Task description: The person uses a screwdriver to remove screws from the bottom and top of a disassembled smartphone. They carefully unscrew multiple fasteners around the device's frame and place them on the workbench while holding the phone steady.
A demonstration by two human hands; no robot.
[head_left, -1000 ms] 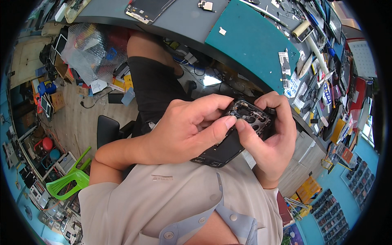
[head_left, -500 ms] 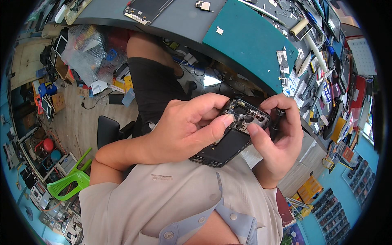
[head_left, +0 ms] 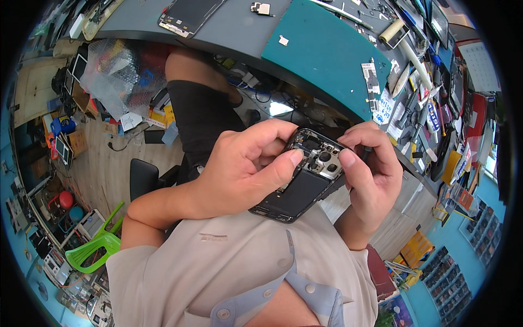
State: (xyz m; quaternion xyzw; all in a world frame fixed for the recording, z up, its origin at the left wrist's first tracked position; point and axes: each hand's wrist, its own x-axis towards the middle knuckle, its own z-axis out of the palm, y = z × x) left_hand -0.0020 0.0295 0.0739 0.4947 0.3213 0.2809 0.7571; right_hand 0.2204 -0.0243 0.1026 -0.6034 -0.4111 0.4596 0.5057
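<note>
An opened smartphone tilts in front of my chest, its black battery and inner boards bare. My left hand grips it along its left side, thumb pressed near the upper parts. Round lenses of a camera module show at the phone's upper right. Beside that corner is my right hand, fingers curled, thumb and index tips close to the phone's edge. A dark cylindrical tool is tucked in the right hand, mostly hidden by the fingers; its tip does not show.
Beyond the phone, a desk with a green mat holds a metal strip part and a small plate. A detached screen lies farther left. Tools crowd the right side. A green chair stands at left.
My right thumb has drawn back from over the camera module toward the phone's right edge, uncovering the lenses. The phone has shifted slightly left, and the tool is more hidden.
</note>
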